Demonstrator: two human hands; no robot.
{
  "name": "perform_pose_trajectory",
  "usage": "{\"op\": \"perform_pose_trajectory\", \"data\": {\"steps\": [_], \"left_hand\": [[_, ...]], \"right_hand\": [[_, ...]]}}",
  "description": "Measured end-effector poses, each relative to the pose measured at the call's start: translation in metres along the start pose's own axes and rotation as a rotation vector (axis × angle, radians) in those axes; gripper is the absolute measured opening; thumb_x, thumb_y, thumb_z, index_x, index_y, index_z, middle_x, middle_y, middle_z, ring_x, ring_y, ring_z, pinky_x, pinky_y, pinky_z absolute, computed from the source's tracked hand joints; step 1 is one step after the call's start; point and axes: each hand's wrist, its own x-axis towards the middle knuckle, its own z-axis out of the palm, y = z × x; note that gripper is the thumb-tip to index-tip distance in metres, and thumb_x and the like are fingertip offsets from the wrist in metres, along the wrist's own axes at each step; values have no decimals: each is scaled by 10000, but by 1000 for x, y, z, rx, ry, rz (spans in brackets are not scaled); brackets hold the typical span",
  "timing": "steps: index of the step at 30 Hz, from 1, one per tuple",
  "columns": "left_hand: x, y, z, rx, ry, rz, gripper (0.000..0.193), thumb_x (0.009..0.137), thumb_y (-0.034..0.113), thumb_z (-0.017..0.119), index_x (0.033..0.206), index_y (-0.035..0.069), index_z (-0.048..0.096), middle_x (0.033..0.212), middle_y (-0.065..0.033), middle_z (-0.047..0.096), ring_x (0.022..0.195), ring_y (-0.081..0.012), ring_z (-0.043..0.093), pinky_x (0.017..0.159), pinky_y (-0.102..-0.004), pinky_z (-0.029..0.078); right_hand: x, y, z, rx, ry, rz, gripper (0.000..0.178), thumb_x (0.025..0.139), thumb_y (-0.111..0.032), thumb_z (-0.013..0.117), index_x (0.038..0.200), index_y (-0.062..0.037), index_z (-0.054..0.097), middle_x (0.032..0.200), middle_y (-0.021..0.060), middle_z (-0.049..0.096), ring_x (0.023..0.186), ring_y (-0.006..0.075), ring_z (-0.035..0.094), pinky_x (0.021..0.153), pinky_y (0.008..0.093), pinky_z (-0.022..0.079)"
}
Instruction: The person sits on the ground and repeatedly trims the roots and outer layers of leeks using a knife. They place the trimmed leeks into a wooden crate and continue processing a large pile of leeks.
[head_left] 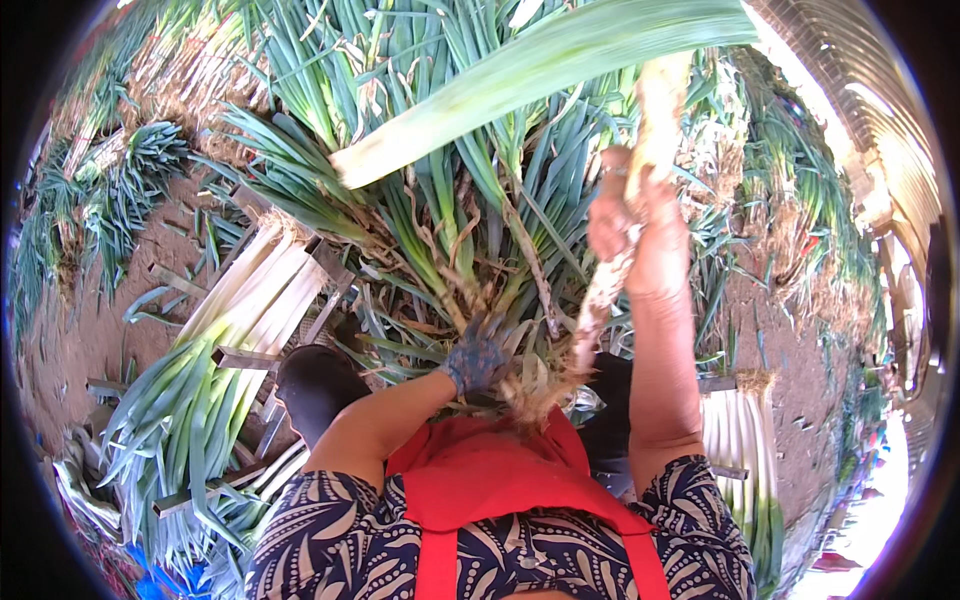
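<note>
My right hand (612,215) is raised at the right of centre, fingers closed around a leek (603,297). The leek hangs at a slant, its rooty end low by the red apron (490,470). A broad green leaf (560,85), close to the camera, crosses the top of the view. My left hand (475,362), in a dark bluish glove, is low in front of the apron at the near end of a heap of untrimmed leeks (425,230). Motion blurs its fingers, so whether they grip anything is unclear.
Cleaned leeks with white stems lie on a metal rack (245,358) at the left. Another white-stemmed bundle (740,435) is at the right. More leek piles (120,190) rest on brown soil, and corrugated sheeting (895,120) stands at the far right.
</note>
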Motion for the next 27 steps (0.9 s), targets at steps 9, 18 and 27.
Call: {"op": "perform_pose_trajectory", "data": {"steps": [9, 18, 27], "left_hand": [[52, -61, -91, -392, 489, -386, 464, 835, 192, 678, 1263, 73, 543, 1330, -198, 489, 1116, -367, 552, 933, -414, 476], [50, -103, -210, -2148, 356, -152, 522, 905, 378, 612, 1280, 36, 490, 1082, -141, 661, 1186, -322, 544, 1050, -479, 397], [20, -149, -161, -951, 549, -177, 438, 875, 139, 607, 1294, 51, 511, 1184, -98, 627, 1028, -232, 618, 883, -325, 506]], "right_hand": [[-11, 44, -37, 58, 61, 3, 262, 865, -209, 681, 1094, -86, 649, 670, 14, 624, 461, 80, 520, 388, 236, 419], [-111, 242, -16, -19, -126, 442, 330, 897, -256, 667, 1124, -31, 586, 896, 49, 646, 648, 75, 513, 560, 240, 442], [14, 178, 17, -447, -228, 405, 680, 803, -247, 732, 1344, 40, 438, 1375, 261, 439, 1279, 267, 444, 1038, 344, 412]]}}
